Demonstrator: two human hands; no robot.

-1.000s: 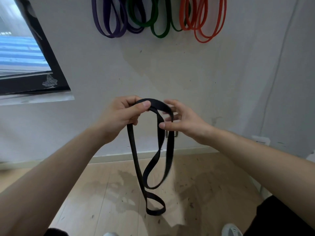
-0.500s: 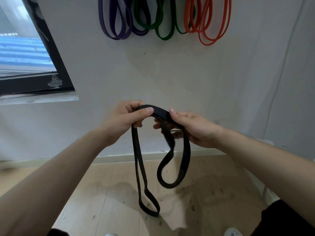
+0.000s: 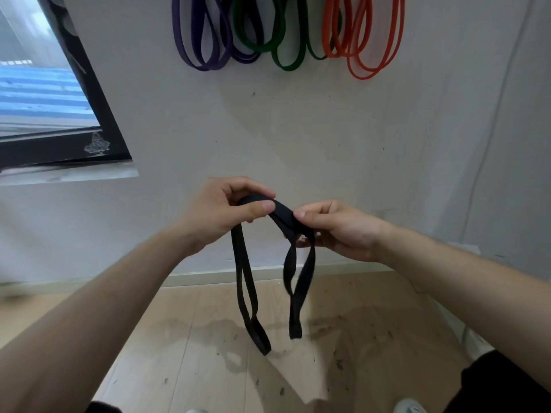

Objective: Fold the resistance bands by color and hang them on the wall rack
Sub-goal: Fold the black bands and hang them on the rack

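**Black band held between both hands, below the hung colours**

The left hand [image 3: 220, 213] and right hand [image 3: 337, 231] hold a black band [image 3: 281, 210] in mid-air in front of a pale wall [image 3: 298, 129], close together at about the same height. The left fingers [image 3: 259, 207] are curled, with the thumb pressing the band's top against the forefinger. The right thumb and fingers pinch the band just beside that, where two layers lie flat on each other. A short arch of band bridges the two hands.

Below each hand a narrow loop hangs free. The left loop reaches lower; the right one is twisted near the top. Neither touches the wooden floor [image 3: 179, 338].

High on the wall hang the other bands in colour groups: purple bands [image 3: 202, 40] on the left, green bands [image 3: 286, 55] in the middle, orange bands [image 3: 366, 55] on the right. Neighbouring groups overlap at their edges, and their tops run past the frame edge. A dark-framed window [image 3: 98, 114] sits at left.
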